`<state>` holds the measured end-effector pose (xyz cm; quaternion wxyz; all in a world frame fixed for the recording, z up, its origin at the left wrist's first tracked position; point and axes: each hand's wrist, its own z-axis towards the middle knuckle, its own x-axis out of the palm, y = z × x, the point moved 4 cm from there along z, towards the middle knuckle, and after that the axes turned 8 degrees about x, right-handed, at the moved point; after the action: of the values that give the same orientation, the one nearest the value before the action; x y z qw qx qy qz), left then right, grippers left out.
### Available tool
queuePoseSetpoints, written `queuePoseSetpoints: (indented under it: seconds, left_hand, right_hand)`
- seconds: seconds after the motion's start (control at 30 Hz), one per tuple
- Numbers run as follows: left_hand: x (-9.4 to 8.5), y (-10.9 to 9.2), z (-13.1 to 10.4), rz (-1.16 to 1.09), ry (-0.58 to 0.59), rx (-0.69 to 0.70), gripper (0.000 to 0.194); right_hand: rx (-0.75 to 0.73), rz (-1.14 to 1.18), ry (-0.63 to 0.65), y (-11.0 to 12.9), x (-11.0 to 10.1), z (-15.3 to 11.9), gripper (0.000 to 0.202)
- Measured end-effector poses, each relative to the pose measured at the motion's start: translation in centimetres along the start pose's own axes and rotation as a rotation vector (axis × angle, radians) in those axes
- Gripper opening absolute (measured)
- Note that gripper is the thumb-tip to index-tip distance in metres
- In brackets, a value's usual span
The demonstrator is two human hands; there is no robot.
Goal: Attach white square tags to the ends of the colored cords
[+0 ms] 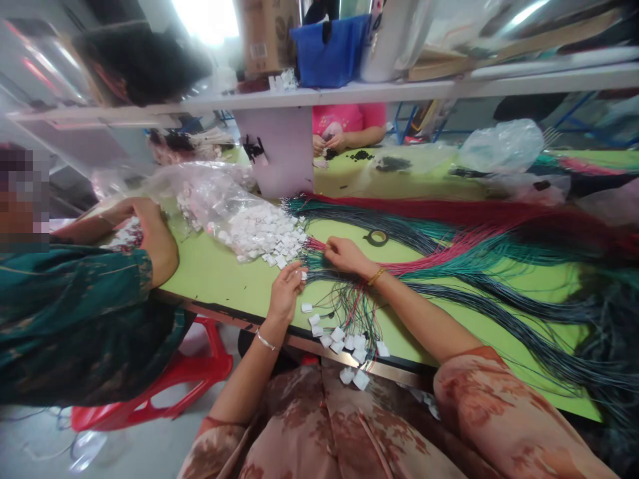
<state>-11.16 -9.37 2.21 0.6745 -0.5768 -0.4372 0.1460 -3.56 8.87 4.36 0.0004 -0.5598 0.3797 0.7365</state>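
Observation:
My left hand point(286, 291) is closed around a small white connector point(303, 275), pinched between thumb and fingers above the table's front edge. My right hand point(345, 255) is closed at the ends of the red wires point(315, 244); its fingertips hide whether a single wire is in them. Green wires point(319, 261) and dark wires point(327, 274) lie just below that hand. A heap of loose white connectors point(272, 233) spills from a clear plastic bag point(214, 199) beyond my left hand. Wired white connectors point(349, 342) hang over the table's front edge.
A roll of black tape point(377, 237) lies beside the long wire bundles point(479, 226) on the green table point(214, 266). At left, a co-worker's arm point(158, 243) rests near a red stool point(200, 362). Across, another person's hands point(329, 142) work below a shelf point(349, 95) holding a blue bin point(329, 53).

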Motion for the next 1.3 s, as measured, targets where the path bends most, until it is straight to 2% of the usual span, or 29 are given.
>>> queuePoseSetpoints:
  seconds: [0.2, 0.43, 0.67, 0.93, 1.3]
  left_hand:
    - [0.3, 0.5, 0.2, -0.07, -0.011, -0.013, 0.025]
    - [0.3, 1.0, 0.7, -0.253, -0.025, -0.015, 0.011]
    - [0.7, 1.2, 0.4, -0.26, 0.022, -0.022, 0.009]
    - [0.9, 1.2, 0.2, -0.216, -0.011, -0.018, 0.014]
    - [1.1, 1.0, 0.3, -0.173, 0.036, 0.036, 0.02]
  right_hand:
    - [-0.138, 0.398, 0.072, 3.2, 1.3, 0.9, 0.01]
    - [-0.05, 0.658, 0.125, 3.3, 2.2, -1.7, 0.017]
    - [-0.003, 0.539, 0.076, 3.3, 1.9, -3.8, 0.017]
    - [0.012, 0.493, 0.072, 3.3, 1.7, -4.0, 0.015]
    - [0.023, 0.477, 0.067, 3.2, 1.4, -4.1, 0.013]
